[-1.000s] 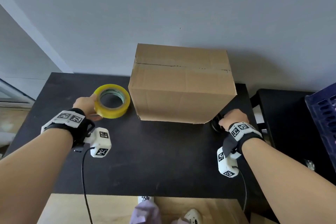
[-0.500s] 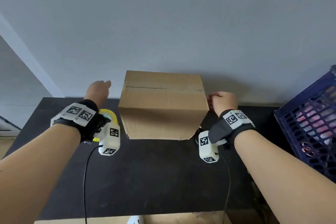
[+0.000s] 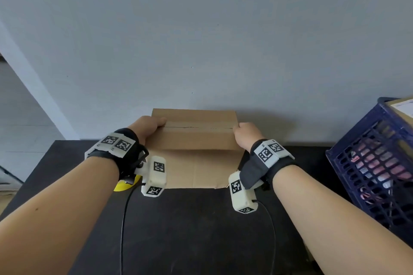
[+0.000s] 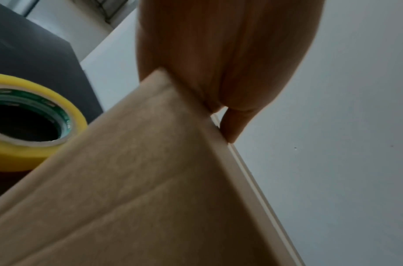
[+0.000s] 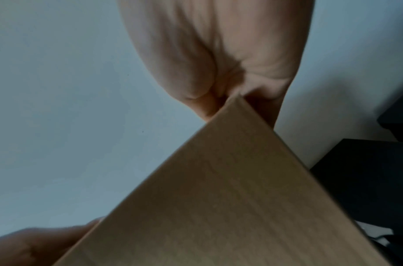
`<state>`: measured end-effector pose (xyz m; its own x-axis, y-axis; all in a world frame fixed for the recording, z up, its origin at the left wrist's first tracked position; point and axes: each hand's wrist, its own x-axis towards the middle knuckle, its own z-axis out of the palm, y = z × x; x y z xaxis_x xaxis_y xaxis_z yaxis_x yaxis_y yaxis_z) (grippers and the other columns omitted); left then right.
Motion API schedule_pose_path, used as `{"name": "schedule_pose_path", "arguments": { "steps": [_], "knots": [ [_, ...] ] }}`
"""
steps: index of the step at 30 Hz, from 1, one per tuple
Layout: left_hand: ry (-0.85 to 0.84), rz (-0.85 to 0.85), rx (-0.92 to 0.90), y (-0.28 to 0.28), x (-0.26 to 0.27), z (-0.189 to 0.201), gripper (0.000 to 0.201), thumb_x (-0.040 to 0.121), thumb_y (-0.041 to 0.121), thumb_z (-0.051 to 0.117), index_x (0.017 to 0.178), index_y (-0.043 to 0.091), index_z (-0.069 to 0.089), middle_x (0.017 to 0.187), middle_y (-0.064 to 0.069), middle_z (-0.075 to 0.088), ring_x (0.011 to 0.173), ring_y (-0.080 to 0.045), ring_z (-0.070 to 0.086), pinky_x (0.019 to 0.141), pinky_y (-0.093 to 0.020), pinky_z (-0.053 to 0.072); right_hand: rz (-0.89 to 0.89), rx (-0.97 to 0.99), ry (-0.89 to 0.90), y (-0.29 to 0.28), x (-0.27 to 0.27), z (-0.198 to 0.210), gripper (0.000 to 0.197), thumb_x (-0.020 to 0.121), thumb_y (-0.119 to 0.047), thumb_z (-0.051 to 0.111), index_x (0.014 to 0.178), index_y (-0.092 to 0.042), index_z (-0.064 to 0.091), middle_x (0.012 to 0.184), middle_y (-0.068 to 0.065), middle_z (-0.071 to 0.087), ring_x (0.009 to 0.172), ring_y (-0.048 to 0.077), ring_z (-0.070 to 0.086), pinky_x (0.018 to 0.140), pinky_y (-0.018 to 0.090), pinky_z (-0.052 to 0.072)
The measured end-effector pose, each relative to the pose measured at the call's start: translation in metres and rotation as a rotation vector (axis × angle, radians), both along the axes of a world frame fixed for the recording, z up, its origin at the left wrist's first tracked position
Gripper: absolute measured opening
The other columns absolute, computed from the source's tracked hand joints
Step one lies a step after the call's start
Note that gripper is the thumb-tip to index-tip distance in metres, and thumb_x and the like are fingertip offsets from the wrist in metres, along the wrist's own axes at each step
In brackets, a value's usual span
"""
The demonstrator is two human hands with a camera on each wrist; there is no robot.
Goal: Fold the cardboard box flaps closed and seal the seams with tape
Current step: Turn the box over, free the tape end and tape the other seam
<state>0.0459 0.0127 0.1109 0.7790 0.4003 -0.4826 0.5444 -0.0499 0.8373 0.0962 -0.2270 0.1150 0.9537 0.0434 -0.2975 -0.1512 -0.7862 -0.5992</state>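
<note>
Desk lies dark in front of me, bare between my forearms, so there is room to draw things toward my body. Tape roll, yellow, lies flat just beside the box's left wall, mostly hidden under my left wrist in the head view; I judge my forearm could knock it off the desk's left side if I swing out carelessly. Cardboard box stands past that, its flaps down, the centre seam running left to right and, as far as I can tell, not yet taped. My left hand has its grip curled over the box's left top edge at the seam's end; my right hand has its grip curled over the right top edge the same way. If I let go with both to fetch tape, the flaps may spring up, since nothing holds the seam; squeezing hard could buckle the walls. Blue crate crowds the right side, leaving little room there. Wall rises close behind the box, so pushing it further back is hardly possible.
</note>
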Motion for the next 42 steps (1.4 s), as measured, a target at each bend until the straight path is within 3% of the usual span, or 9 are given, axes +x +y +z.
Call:
{"name": "schedule_pose_path", "arguments": {
  "steps": [4, 7, 9, 18, 26, 30, 34, 38, 42],
  "knots": [
    [0.009, 0.061, -0.089, 0.001, -0.004, -0.002, 0.026, 0.092, 0.03, 0.059, 0.101, 0.006, 0.057, 0.086, -0.009, 0.06, 0.077, -0.027, 0.059, 0.08, -0.039, 0.051, -0.061, 0.149, 0.123, -0.003, 0.0, 0.001, 0.041, 0.103, -0.022, 0.027, 0.072, -0.006, 0.048, 0.068, 0.006, 0.043, 0.07, 0.023, 0.046, 0.064, 0.029, 0.035],
    [0.003, 0.082, -0.136, 0.0, -0.008, 0.0, 0.024, 0.091, 0.031, 0.06, 0.095, 0.008, 0.058, 0.082, -0.009, 0.06, 0.07, -0.024, 0.058, 0.075, -0.037, 0.051, -0.145, 0.299, 0.236, -0.005, -0.004, -0.002, 0.051, 0.102, -0.036, 0.032, 0.133, 0.003, 0.043, 0.089, 0.008, 0.049, 0.084, 0.027, 0.05, 0.087, 0.035, 0.04],
    [-0.003, 0.074, -0.136, 0.0, -0.009, 0.0, 0.028, 0.091, 0.031, 0.06, 0.104, 0.007, 0.058, 0.084, -0.009, 0.06, 0.074, -0.026, 0.058, 0.084, -0.04, 0.05, -0.157, 0.321, 0.28, -0.004, -0.005, -0.003, 0.06, 0.101, -0.042, 0.033, 0.143, 0.001, 0.032, 0.099, 0.007, 0.045, 0.088, 0.027, 0.048, 0.093, 0.039, 0.042],
    [0.027, 0.002, -0.14, -0.002, -0.027, 0.019, 0.044, 0.09, 0.044, 0.056, 0.113, 0.007, 0.059, 0.105, -0.013, 0.061, 0.095, -0.03, 0.057, 0.099, -0.047, 0.046, -0.101, 0.343, 0.284, -0.011, 0.003, -0.007, 0.078, 0.086, -0.062, 0.04, 0.143, -0.009, 0.037, 0.142, 0.01, 0.047, 0.124, 0.035, 0.051, 0.103, 0.05, 0.043],
    [-0.124, 0.028, -0.16, 0.003, -0.038, 0.051, 0.043, 0.092, 0.054, 0.046, 0.103, 0.014, 0.058, 0.094, -0.003, 0.057, 0.086, -0.021, 0.056, 0.075, -0.033, 0.047, -0.228, 0.546, 0.135, -0.012, -0.004, 0.041, 0.052, 0.091, -0.061, 0.035, 0.08, -0.015, 0.055, 0.092, 0.007, 0.064, 0.092, 0.027, 0.062, 0.097, 0.046, 0.049],
    [-0.152, 0.074, -0.147, 0.009, -0.04, 0.063, 0.047, 0.091, 0.056, 0.044, 0.099, 0.012, 0.054, 0.086, -0.003, 0.054, 0.076, -0.019, 0.055, 0.078, -0.039, 0.047, -0.222, 0.554, 0.088, -0.009, -0.008, 0.054, 0.055, 0.091, -0.06, 0.037, 0.085, -0.011, 0.06, 0.106, 0.014, 0.067, 0.1, 0.032, 0.063, 0.098, 0.046, 0.048],
    [-0.16, 0.092, -0.118, 0.011, -0.043, 0.069, 0.047, 0.09, 0.052, 0.051, 0.107, 0.008, 0.048, 0.087, -0.004, 0.052, 0.081, -0.021, 0.055, 0.078, -0.038, 0.048, -0.222, 0.519, 0.049, -0.011, -0.009, 0.059, 0.073, 0.092, -0.059, 0.034, 0.131, 0.001, 0.049, 0.129, 0.017, 0.057, 0.119, 0.035, 0.054, 0.103, 0.046, 0.042],
    [-0.134, 0.056, -0.056, 0.007, -0.046, 0.071, 0.013, 0.09, 0.018, 0.056, 0.079, 0.012, 0.053, 0.08, -0.003, 0.051, 0.067, -0.018, 0.052, 0.059, -0.029, 0.046, -0.231, 0.549, 0.09, -0.019, -0.013, 0.064, 0.025, 0.086, -0.038, 0.049, 0.078, -0.015, 0.055, 0.075, 0.004, 0.058, 0.075, 0.025, 0.059, 0.078, 0.034, 0.049],
    [-0.098, 0.02, -0.039, 0.002, -0.045, 0.069, 0.016, 0.083, -0.001, 0.047, 0.071, 0.009, 0.05, 0.074, -0.004, 0.052, 0.061, -0.017, 0.05, 0.05, -0.025, 0.045, -0.26, 0.536, 0.117, -0.024, -0.02, 0.07, 0.008, 0.075, -0.004, 0.048, 0.07, -0.009, 0.05, 0.07, 0.007, 0.054, 0.058, 0.022, 0.053, 0.059, 0.027, 0.047]
  ]
}}
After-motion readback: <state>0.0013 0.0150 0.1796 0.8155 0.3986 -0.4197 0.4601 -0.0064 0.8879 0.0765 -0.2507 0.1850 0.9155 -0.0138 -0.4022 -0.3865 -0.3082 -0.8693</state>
